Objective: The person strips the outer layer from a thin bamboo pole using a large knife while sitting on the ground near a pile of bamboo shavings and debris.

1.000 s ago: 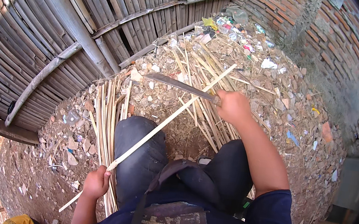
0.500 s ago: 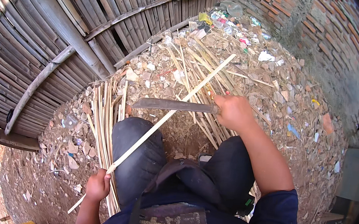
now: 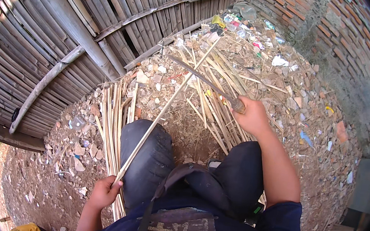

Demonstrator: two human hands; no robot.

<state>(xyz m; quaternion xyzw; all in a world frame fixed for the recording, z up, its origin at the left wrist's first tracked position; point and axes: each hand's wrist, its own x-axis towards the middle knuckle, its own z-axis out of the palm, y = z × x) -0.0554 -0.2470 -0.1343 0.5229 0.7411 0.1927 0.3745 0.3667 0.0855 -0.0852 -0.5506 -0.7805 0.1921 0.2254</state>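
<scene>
My left hand [image 3: 105, 191] is closed round the lower end of a long pale bamboo strip [image 3: 161, 115], beside my left knee. The strip slants up and away to the right, past the knee. In my right hand [image 3: 251, 116] is the handle of a machete [image 3: 209, 83], its dark blade pointing up and to the left. Near its tip the blade crosses the strip's upper part; whether they touch I cannot tell. A bundle of split bamboo strips [image 3: 113, 130] lies left of my left knee. More bamboo strips [image 3: 221, 117] lie in a loose pile ahead, below the machete.
A bamboo wall [image 3: 62, 22] stands at the left and a brick wall [image 3: 341, 47] at the far right. Stones and litter [image 3: 237, 27] cover the ground between them. A grey panel [image 3: 366, 184] is at the right edge, a yellow thing [image 3: 27, 229] at the lower left.
The machete has tilted from nearly level to tip-up, and its tip has moved farther away. The bamboo strip stands steeper, its far end shifted left. My right hand has moved slightly right.
</scene>
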